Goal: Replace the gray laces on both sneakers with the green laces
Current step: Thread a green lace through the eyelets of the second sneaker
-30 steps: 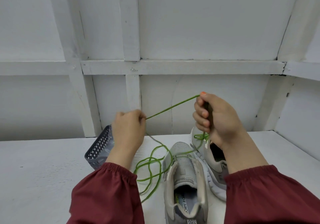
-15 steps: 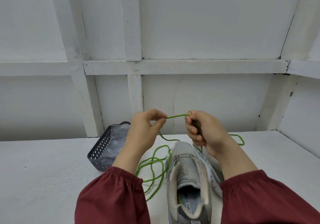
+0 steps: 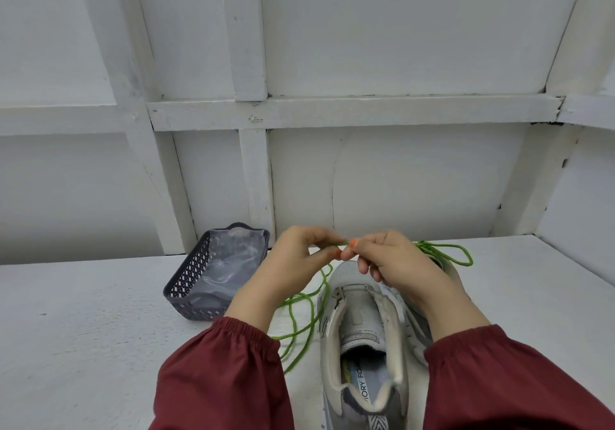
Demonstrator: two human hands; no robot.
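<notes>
I see the white table [image 3: 83, 346] across the lower frame, a gray basket [image 3: 186, 283] left of centre, and a laceless sneaker [image 3: 362, 336] at bottom centre, so stripping looks done and threading seems barely begun. My left hand [image 3: 293, 263] and right hand [image 3: 392, 260] meet at centre, fingers narrowed to pinch a green lace [image 3: 299, 326] that trails lower left. The second sneaker [image 3: 449, 273] hides behind my right wrist; I cannot tell its eyelets.

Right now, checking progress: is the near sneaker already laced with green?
No, the near sneaker shows bare eyelets; the green lace lies loose beside it.
</notes>
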